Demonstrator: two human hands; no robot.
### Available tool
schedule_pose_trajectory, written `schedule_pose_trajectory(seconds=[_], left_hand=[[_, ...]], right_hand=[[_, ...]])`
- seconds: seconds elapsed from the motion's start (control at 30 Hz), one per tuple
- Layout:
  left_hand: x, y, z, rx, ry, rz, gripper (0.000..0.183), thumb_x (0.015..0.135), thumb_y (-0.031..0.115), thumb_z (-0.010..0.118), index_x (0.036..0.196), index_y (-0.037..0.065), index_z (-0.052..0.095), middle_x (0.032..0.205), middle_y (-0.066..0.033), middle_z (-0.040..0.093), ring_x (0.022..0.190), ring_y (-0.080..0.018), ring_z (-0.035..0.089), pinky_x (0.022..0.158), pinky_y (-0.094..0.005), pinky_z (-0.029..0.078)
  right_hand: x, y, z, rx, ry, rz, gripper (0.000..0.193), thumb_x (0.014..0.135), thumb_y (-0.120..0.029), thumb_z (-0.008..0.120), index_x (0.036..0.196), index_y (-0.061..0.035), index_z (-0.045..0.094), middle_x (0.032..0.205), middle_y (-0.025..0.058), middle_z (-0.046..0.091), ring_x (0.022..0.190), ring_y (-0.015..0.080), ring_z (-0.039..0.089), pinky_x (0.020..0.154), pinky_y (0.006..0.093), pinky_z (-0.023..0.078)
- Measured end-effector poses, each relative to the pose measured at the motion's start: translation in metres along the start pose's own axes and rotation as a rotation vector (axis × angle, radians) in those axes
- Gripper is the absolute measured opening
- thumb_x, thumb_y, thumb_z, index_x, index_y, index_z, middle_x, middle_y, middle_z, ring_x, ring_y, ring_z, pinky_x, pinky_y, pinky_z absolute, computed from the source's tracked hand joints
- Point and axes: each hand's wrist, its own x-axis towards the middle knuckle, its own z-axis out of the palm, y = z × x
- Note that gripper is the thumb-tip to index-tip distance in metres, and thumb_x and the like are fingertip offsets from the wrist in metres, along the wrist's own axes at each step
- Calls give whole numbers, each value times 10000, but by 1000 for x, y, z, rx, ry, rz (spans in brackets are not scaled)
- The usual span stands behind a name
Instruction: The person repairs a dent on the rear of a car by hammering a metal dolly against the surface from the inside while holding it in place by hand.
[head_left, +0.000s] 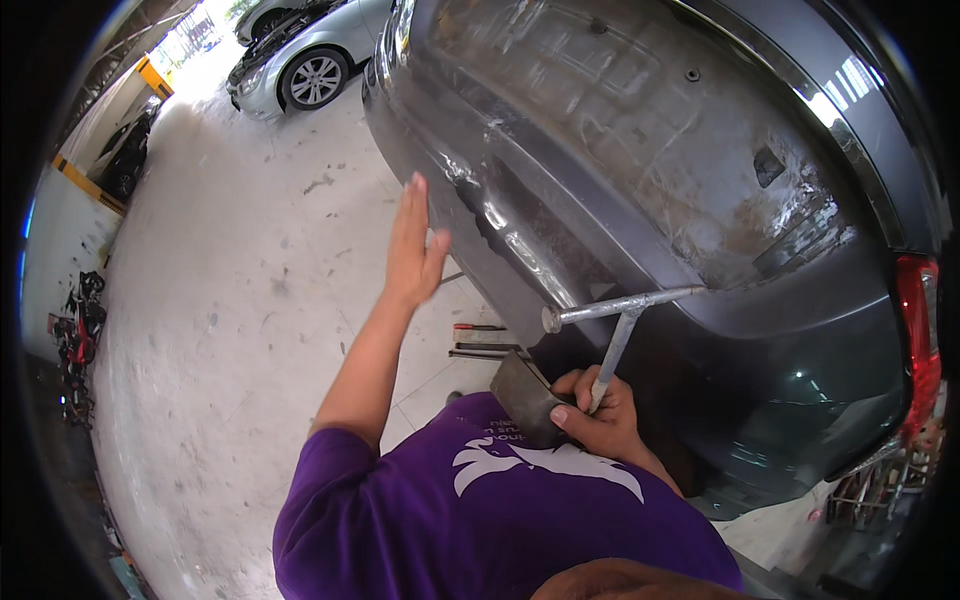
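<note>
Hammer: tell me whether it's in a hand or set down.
In hand: the right hand grips the hammer by its handle.

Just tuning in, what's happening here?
The person's right hand grips a metal hammer by its handle, along with a flat dark block. The left hand is empty and open beside a dark car's body; contact is unclear. Shiny, scuffed patches mark the bodywork.

The slab (526,396) is left of the hammer (617,350).
</note>
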Motion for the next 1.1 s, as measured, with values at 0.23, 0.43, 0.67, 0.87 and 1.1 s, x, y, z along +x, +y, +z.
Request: schedule_pose_trajectory(seconds=[0.23,0.43,0.67,0.87,1.1], left_hand=[[134,-5,25,-76,234,-394,888,1042,578,354,1546,-132,178,1631,-311,187,1534,-440,147,1249,-456,148],[168,-2,54,-25,191,-500,1053,978,701,382,1537,-155,134,1619,-356,138,1523,-478,141,1242,-494,160],[147,19,60,13,139,-430,1077,971,717,383,1526,-172,132,1609,-377,131,1515,-499,139,1236,-517,157],[125,47,61,11,112,-367,1088,971,718,383,1521,-183,119,1601,-395,115,1515,-510,120,1234,-527,153],[90,83,60,-17,42,-261,1093,969,719,388,1526,-180,112,1607,-393,89,1520,-503,104,1234,-535,128]], right_hand=[[-3,0,1,-6,24,30,288,885,53,703,853,-100,461,961,89,643,819,64,531,734,251,438],[-3,8,0,-40,21,12,291,879,45,717,859,-99,464,964,86,643,834,73,542,747,251,441],[0,4,1,-58,19,39,317,878,44,711,846,-101,431,930,84,631,802,84,540,710,256,447],[2,11,-2,-59,-18,-27,322,877,49,706,843,-104,425,906,77,614,774,83,536,673,254,446],[0,8,-1,-70,8,8,322,870,40,715,844,-105,429,923,84,623,811,87,537,717,257,439]])
